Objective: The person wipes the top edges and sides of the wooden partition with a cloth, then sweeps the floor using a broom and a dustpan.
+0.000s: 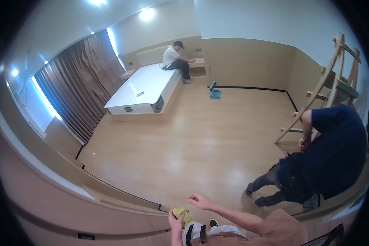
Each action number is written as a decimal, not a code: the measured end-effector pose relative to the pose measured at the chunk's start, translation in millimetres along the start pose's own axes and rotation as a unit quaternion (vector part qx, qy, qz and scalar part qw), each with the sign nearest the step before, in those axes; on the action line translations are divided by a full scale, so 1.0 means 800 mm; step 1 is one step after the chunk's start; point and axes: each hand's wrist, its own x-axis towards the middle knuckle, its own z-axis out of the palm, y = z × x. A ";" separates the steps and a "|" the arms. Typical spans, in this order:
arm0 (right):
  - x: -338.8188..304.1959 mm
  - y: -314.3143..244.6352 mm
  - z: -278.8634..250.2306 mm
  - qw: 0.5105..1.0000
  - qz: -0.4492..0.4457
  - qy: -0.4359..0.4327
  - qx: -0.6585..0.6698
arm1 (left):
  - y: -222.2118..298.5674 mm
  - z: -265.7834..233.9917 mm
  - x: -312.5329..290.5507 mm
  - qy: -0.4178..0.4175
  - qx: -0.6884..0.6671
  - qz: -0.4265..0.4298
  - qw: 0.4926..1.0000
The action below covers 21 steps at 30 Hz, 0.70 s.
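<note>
Brown clothing and two bare hands, well in front of the bed, the left one with a cloth

Well out from the near end of the bed, the left hand has its grip closed on a crumpled yellow-green cloth, part of which bulges out past the fingers. The right hand is also in front of the bed, a little nearer to it than the left and apart from the cloth. Its fingers are curled, and I cannot tell whether that grip is pressed together or pinching something small.

On top of the bed, a small flat item lies on the glossy white mattress. A seated person in a white top and dark cap is at the bed's right edge, near its head, one arm reaching to the bedside cabinet. Brown curtains hang to the left of the bed. Right of the bed, a blue dustpan-like item stands on the wooden floor. Much farther right of the bed, a co-worker in dark blue bends beside a tall wooden ladder
</note>
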 end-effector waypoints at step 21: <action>0.431 -0.021 -0.498 0.955 0.050 0.266 -0.124 | 0.064 0.539 0.670 -0.438 0.263 0.035 0.859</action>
